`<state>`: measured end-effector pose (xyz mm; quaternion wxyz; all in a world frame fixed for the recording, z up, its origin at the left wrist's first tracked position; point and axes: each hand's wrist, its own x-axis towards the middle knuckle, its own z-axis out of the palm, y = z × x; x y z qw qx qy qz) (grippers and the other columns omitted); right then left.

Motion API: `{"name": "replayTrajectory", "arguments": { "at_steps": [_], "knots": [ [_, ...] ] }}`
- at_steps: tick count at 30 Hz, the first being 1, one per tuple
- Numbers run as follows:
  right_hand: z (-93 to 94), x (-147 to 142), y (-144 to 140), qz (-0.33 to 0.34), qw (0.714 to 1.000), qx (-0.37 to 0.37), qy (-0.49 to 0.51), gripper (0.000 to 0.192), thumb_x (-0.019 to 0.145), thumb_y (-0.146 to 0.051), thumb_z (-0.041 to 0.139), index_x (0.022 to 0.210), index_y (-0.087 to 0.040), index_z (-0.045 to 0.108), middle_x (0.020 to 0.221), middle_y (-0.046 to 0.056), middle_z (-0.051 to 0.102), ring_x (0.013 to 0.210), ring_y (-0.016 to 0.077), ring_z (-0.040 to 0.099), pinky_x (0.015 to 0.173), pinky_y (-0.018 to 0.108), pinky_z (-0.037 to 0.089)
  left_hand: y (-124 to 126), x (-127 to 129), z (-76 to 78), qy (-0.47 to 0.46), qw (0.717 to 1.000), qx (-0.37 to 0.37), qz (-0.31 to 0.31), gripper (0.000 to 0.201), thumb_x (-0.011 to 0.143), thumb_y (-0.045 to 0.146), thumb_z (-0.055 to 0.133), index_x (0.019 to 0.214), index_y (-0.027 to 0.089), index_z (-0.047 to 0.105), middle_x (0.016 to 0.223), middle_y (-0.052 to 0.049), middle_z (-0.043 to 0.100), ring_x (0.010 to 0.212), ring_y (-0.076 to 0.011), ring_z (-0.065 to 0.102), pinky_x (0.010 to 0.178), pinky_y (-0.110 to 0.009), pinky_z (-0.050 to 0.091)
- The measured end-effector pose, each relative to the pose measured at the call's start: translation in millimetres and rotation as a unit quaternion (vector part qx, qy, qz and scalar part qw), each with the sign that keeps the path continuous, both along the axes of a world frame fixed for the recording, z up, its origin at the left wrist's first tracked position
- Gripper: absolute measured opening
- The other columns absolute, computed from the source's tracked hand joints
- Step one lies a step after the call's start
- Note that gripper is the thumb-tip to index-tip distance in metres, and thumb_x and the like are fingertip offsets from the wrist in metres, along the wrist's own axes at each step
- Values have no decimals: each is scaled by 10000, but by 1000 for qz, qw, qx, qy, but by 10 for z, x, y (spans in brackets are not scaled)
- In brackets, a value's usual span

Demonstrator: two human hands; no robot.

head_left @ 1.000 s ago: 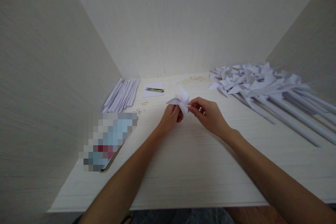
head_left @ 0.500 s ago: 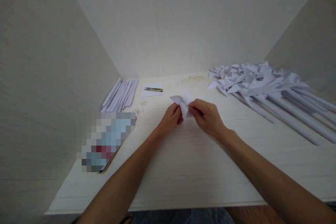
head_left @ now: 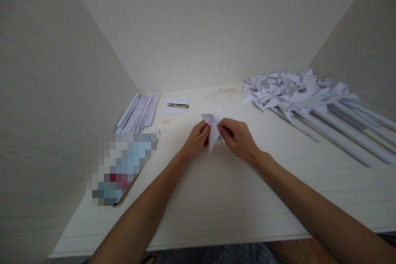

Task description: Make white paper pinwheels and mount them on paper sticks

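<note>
Above the middle of the white table (head_left: pixel 216 198), my left hand (head_left: pixel 195 139) and my right hand (head_left: pixel 237 137) both pinch one small white paper pinwheel head (head_left: pixel 213 126). Its folded blades stick up between my fingers, and one blade hangs down toward the table. My fingertips meet at its centre, which they hide.
Several finished paper pinwheels on long white paper sticks (head_left: pixel 312 103) lie heaped at the right. A bundle of rolled paper sticks (head_left: pixel 137 111) lies at the back left beside small clippers on a paper square (head_left: pixel 177 106). A blurred flat object (head_left: pixel 122 167) lies at the left. Walls enclose three sides.
The pinwheel head has turned in my fingers, so one blade now points down. My hands have come slightly closer together; the view has shifted a little.
</note>
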<state>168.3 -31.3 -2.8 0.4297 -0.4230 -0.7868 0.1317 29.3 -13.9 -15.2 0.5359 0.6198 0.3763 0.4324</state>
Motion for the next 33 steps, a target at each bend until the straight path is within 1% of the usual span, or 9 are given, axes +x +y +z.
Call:
{"name": "replayTrajectory", "arguments": {
  "at_steps": [8, 12, 15, 18, 21, 24, 26, 29, 33],
  "knots": [
    [-45, -27, 17, -4, 1000, -15, 1, 177, 763, -144, 397, 592, -184, 417, 555, -6, 464, 518, 109, 406, 513, 246, 299, -18, 9, 4, 6, 1000, 4, -2, 229, 775, 360, 454, 645, 173, 431, 443, 81, 369, 342, -36, 323, 336, -167, 248],
    [-48, -46, 25, -1, 1000, -21, 9, 165, 744, -117, 401, 596, -178, 440, 575, 5, 500, 535, 112, 434, 522, 245, 313, -20, 44, -3, -1, 1000, -16, 0, 246, 758, 386, 470, 642, 174, 423, 441, 86, 357, 333, -34, 315, 330, -165, 252],
    [-13, -60, 6, -5, 999, -31, 26, 158, 758, -148, 430, 606, -174, 464, 560, -3, 500, 512, 105, 425, 513, 247, 314, -2, 47, -7, -41, 998, -52, -1, 249, 751, 382, 474, 627, 173, 418, 446, 80, 361, 342, -37, 329, 339, -164, 256],
    [30, -63, -21, -10, 995, -45, 88, 126, 761, -214, 488, 641, -177, 476, 531, -28, 468, 468, 89, 387, 478, 240, 303, 21, 24, 8, -100, 990, -93, -26, 247, 724, 372, 487, 602, 169, 417, 452, 65, 371, 361, -40, 343, 352, -168, 248],
    [44, -44, -5, -40, 975, -59, 210, 102, 751, -263, 521, 691, -191, 481, 559, -41, 447, 488, 88, 387, 471, 232, 309, 38, -7, 31, -132, 983, -119, -43, 252, 679, 378, 515, 581, 168, 416, 453, 62, 352, 361, -37, 316, 349, -172, 213],
    [9, -10, 65, -51, 944, -85, 315, 141, 714, -296, 561, 800, -211, 487, 692, -20, 490, 611, 108, 455, 537, 238, 362, 48, -28, 40, -142, 979, -133, -54, 266, 649, 396, 526, 570, 172, 405, 443, 64, 331, 356, -37, 283, 340, -175, 178],
    [-33, 3, 116, -40, 931, -118, 344, 288, 661, -315, 613, 898, -228, 474, 863, 13, 530, 750, 133, 498, 615, 259, 400, 51, -34, 33, -147, 977, -144, -62, 259, 627, 384, 546, 576, 172, 407, 448, 65, 335, 362, -36, 274, 338, -173, 179],
    [-98, -11, 153, -8, 920, -174, 352, 459, 611, -350, 657, 999, -253, 433, 1085, 54, 499, 953, 174, 490, 736, 311, 423, 48, -34, 18, -146, 974, -155, -74, 242, 618, 359, 567, 590, 171, 417, 460, 65, 347, 370, -35, 278, 341, -173, 192],
    [-152, -77, 134, 65, 894, -240, 372, 546, 576, -343, 692, 1032, -256, 405, 1101, 61, 493, 975, 178, 505, 795, 339, 438, 32, -26, 26, -142, 972, -166, -84, 207, 631, 343, 572, 658, 165, 471, 480, 64, 371, 374, -33, 289, 351, -175, 201]
  ]
}}
